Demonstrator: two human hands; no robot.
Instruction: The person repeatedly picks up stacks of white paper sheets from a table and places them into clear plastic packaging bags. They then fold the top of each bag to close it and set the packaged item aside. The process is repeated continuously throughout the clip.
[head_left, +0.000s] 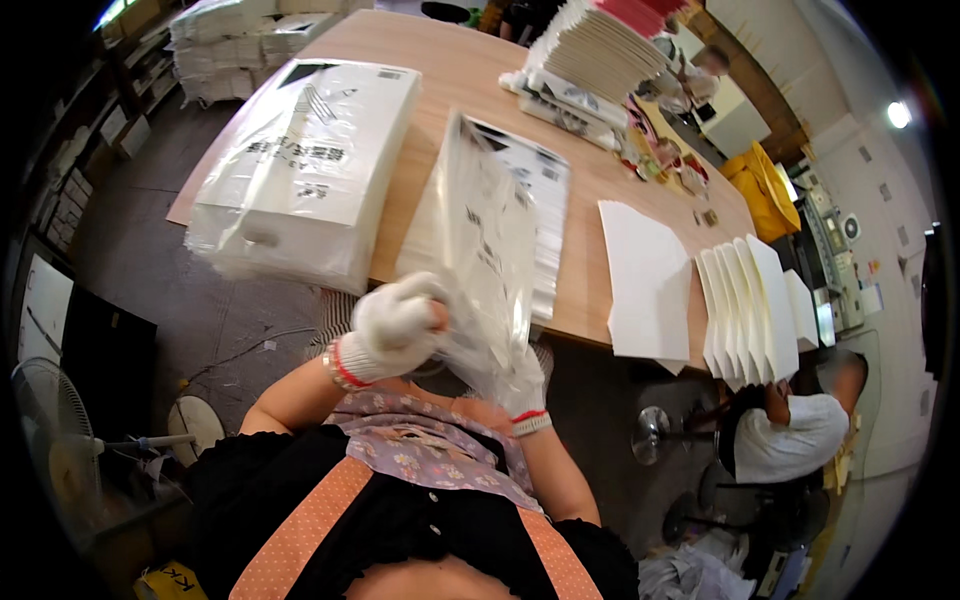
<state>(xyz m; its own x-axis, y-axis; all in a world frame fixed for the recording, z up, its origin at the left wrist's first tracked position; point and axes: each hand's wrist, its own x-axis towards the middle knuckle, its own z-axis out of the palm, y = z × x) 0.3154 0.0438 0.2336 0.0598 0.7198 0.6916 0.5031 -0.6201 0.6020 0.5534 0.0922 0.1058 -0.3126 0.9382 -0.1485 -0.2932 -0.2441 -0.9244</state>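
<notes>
A clear plastic bag [492, 240] with a flat white printed piece in it stands tilted up at the table's front edge. My right hand [522, 385], in a white glove with a red cuff, grips its lower end, its fingers partly hidden behind the plastic. Beside the bag's lower left edge, my gloved left hand [392, 325] is closed, fingers curled and slightly blurred; whatever it pinches is hidden. Behind the raised bag lies a low pile of similar bagged pieces [550, 200]. To the left is a tall stack of bagged white pieces [300, 160].
White sheets [645, 280] and a fanned row of white boards [745, 310] lie at the table's right. A tall pile with a red top [600, 55] stands at the back. A seated person [795, 430] is at right, a fan [55, 420] at left.
</notes>
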